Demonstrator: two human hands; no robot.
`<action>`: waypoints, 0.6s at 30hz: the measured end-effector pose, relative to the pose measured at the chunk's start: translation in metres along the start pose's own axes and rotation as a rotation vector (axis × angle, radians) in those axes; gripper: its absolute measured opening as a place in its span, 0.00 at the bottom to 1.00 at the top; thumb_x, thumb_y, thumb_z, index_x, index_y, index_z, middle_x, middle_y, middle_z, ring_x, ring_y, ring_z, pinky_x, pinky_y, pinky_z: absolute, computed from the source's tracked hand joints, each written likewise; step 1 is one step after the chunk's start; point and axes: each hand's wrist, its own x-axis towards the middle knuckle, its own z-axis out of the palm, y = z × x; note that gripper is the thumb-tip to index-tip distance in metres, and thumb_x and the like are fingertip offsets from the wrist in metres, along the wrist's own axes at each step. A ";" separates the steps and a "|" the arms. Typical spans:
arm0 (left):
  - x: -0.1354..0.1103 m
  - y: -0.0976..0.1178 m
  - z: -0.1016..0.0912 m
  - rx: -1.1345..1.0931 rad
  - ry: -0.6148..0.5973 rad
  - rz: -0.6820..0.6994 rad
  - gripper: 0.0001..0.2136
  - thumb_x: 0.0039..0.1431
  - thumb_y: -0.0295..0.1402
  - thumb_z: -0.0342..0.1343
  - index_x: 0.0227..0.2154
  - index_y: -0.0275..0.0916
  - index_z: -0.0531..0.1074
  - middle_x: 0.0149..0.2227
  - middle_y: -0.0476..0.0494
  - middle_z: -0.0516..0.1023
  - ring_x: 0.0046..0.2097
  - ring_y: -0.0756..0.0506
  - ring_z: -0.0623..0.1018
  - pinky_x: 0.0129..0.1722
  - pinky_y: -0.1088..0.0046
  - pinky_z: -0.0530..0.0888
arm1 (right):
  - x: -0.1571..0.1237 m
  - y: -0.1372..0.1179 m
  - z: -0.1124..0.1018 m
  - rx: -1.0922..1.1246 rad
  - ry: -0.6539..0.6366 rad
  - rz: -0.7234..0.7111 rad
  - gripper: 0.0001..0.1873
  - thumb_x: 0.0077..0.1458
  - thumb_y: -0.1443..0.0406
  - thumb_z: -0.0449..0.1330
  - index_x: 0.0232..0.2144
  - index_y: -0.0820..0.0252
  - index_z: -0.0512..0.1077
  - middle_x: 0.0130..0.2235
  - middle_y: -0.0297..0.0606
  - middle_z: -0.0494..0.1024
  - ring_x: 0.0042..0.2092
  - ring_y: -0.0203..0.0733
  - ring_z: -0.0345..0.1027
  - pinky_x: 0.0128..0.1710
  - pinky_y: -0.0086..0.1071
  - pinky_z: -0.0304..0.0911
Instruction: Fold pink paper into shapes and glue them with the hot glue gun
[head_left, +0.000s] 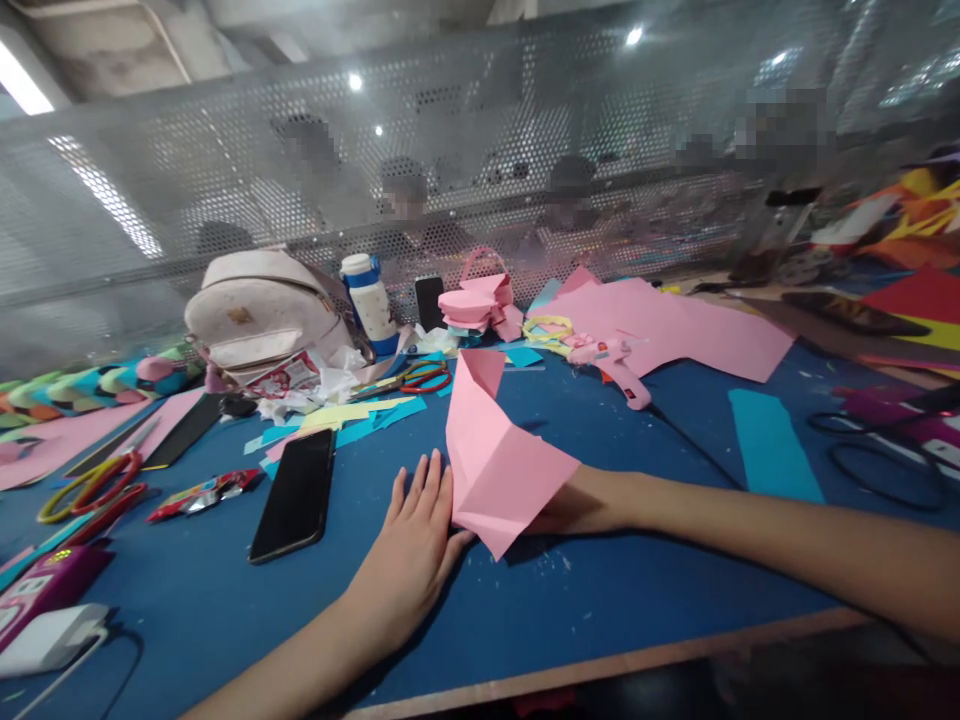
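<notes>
A folded piece of pink paper (pixel 502 470) stands up from the blue table in front of me, creased into several facets. My left hand (pixel 412 550) lies flat at its left side, fingers stretched out and touching the paper's edge near the tabletop. Behind the paper's right part is my right hand (pixel 566 505); its fingers are hidden there, so their grip does not show. Beyond the paper lies a pink glue gun (pixel 615 370) with its dark cord trailing right. A black phone (pixel 292 495) rests to the left of my left hand.
Red-handled scissors (pixel 424 378) lie among blue and yellow paper scraps. A pale backpack (pixel 262 315), a bottle (pixel 369 305) and a pink paper basket (pixel 484 300) stand along the mesh screen (pixel 465 110). A large pink sheet (pixel 675 325) and a blue strip (pixel 776 445) are rightward.
</notes>
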 end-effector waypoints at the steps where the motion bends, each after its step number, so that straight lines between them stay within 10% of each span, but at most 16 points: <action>1: 0.001 -0.002 0.001 0.026 -0.003 0.002 0.28 0.70 0.44 0.36 0.66 0.34 0.49 0.69 0.31 0.46 0.70 0.36 0.43 0.66 0.44 0.46 | 0.000 -0.001 0.000 0.014 -0.009 -0.004 0.17 0.63 0.62 0.55 0.53 0.56 0.72 0.53 0.44 0.74 0.57 0.46 0.64 0.57 0.39 0.58; 11: 0.011 -0.004 -0.016 -0.459 -0.052 0.049 0.42 0.65 0.47 0.47 0.66 0.48 0.19 0.71 0.39 0.31 0.69 0.35 0.35 0.65 0.42 0.36 | -0.002 -0.002 0.001 0.111 0.072 0.017 0.20 0.60 0.62 0.58 0.53 0.61 0.68 0.54 0.50 0.72 0.55 0.47 0.65 0.57 0.40 0.58; 18: 0.027 -0.010 -0.018 -0.424 -0.092 0.077 0.48 0.59 0.53 0.52 0.66 0.45 0.21 0.70 0.35 0.31 0.69 0.33 0.35 0.64 0.43 0.33 | -0.001 -0.003 -0.001 0.057 0.021 -0.008 0.13 0.62 0.65 0.54 0.46 0.59 0.73 0.48 0.46 0.76 0.53 0.45 0.65 0.57 0.39 0.58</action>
